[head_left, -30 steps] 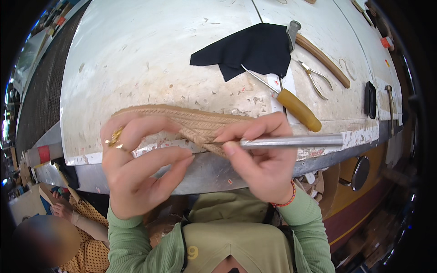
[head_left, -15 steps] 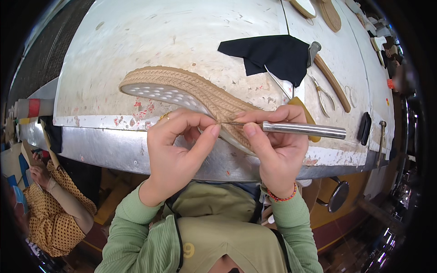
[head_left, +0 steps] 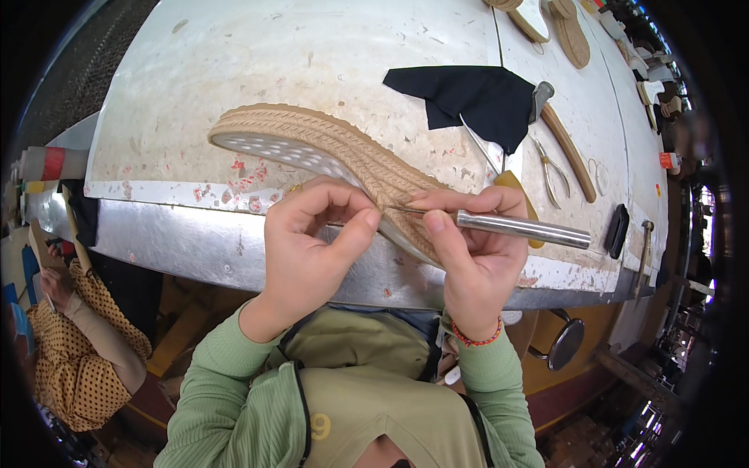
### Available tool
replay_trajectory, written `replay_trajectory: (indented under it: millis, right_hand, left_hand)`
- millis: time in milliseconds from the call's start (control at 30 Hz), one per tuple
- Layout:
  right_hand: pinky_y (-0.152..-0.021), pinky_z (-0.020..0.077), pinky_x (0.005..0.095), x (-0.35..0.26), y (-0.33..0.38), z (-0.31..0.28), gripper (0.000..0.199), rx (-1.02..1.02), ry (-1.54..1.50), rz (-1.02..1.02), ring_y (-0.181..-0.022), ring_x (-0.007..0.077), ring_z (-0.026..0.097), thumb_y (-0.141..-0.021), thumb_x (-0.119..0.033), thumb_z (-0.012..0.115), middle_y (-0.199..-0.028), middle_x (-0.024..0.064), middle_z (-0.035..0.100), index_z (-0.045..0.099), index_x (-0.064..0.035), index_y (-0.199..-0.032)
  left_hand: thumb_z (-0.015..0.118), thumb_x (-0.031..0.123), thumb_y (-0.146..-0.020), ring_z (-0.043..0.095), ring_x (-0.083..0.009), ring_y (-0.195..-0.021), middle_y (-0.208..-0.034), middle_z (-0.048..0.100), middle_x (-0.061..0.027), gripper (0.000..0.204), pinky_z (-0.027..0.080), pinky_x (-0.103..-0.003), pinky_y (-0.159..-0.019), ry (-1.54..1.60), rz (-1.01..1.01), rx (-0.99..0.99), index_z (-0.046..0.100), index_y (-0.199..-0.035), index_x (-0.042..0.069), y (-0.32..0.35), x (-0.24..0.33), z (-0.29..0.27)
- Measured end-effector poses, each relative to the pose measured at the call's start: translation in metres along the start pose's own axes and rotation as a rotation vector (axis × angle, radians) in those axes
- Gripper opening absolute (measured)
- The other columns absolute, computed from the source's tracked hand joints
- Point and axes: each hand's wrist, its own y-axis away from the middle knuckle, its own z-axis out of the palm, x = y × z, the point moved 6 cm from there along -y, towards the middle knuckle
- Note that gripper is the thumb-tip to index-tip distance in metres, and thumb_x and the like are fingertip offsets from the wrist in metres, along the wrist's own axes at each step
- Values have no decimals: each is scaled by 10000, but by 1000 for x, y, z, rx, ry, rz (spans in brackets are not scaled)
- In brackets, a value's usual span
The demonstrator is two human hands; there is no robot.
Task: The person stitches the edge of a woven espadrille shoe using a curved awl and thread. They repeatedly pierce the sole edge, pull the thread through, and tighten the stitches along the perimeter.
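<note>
A long shoe sole [head_left: 312,134] with tan braided sides lies tilted over the bench's front edge, its pale dimpled underside partly showing. My right hand [head_left: 485,253] grips an awl [head_left: 523,227] by its shiny metal handle. The thin shaft points left, and its tip meets the braid at the sole's narrow middle, where I cannot tell whether it has gone in. Beside that tip my left hand [head_left: 316,234] is closed, thumb and forefinger pinched against the braid. Whatever lies between those fingertips is too small to make out.
On the bench [head_left: 234,62] lie a black cloth [head_left: 480,97], a hammer [head_left: 566,140], pliers [head_left: 551,173] and a yellow-handled tool [head_left: 519,191]. More soles [head_left: 573,39] rest at the far right. A co-worker [head_left: 86,335] sits at the left, near a round stool's opposite side.
The whole view has shifted slightly. Both hands keep their grip at the same spot on the sole, and the awl's handle tilts a little more downward to the right.
</note>
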Motion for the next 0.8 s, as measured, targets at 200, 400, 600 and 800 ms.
replay_trajectory:
  millis: [200,400,600,800]
  right_hand:
    - [-620,487,176,1,0,1,329,-2,-31,-23,-767,56,611,-877,112,619,-998,186,666,382,-38,-1048]
    - [-642,501,183,1,2,1,323,19,-45,-28,-776,69,621,-873,110,624,-1003,189,666,388,-32,-1041]
    - [-657,514,192,1,2,2,327,4,-25,-56,-791,79,629,-863,121,624,-1003,192,663,390,-25,-1039]
    - [-653,508,195,-2,4,8,328,42,-12,-71,-813,90,629,-853,128,631,-981,180,661,403,-12,-1041]
  left_hand:
    - [676,-32,-845,610,-102,-814,-889,643,-63,53,504,-244,-760,65,14,-16,649,-884,-56,2,-4,1]
    - [673,-31,-849,607,-101,-821,-879,635,-59,50,502,-246,-768,74,15,-17,645,-882,-54,2,-3,1]
    - [673,-24,-852,604,-103,-825,-875,630,-57,52,507,-252,-778,56,21,-24,637,-877,-53,1,-2,1]
    - [672,-19,-856,603,-101,-827,-878,629,-54,57,509,-251,-780,48,35,-22,632,-884,-50,1,-2,2]
